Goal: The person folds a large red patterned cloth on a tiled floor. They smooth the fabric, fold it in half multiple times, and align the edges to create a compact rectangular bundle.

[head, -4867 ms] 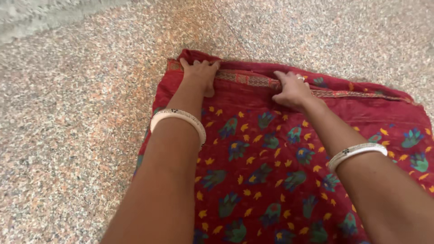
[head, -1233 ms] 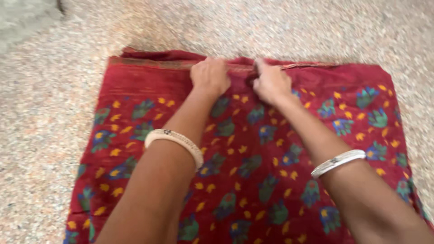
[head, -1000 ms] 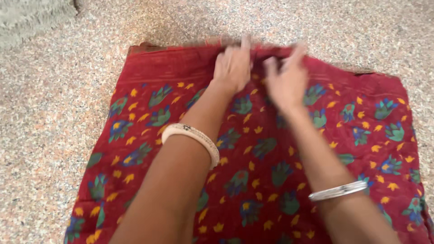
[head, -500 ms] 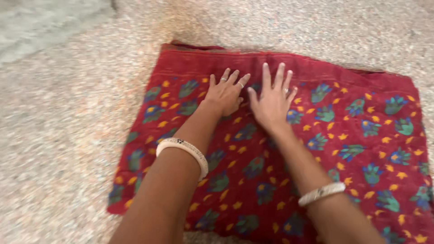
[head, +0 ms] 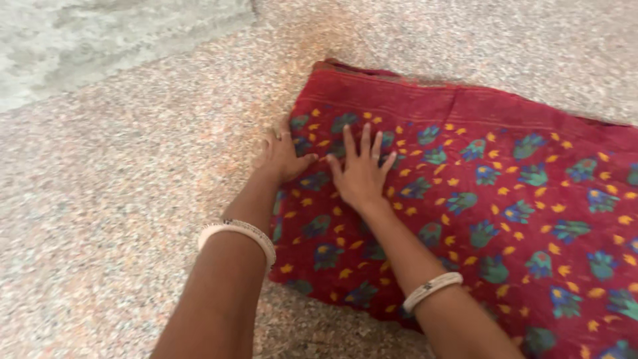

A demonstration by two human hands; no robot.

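A folded red cloth [head: 505, 153] printed with green, blue and yellow motifs lies flat on the speckled stone floor [head: 119, 219]. My left hand [head: 282, 156] rests palm down at the cloth's left edge, fingers spread and partly over the floor. Just to its right, my right hand [head: 361, 173] presses flat on the cloth, fingers apart and pointing away from me. Neither hand grips anything. A pale bangle sits on each wrist, and rings show on the left fingers.
A paler grey strip of floor [head: 100, 40] runs across the top left corner. The cloth stretches out of view at the right and bottom right. Speckled floor surrounds the cloth on the left, the far side and the near side.
Both hands let go of the cloth's far border and flattened out. They have since slid left across the cloth to its left edge, and the view has shifted left too.
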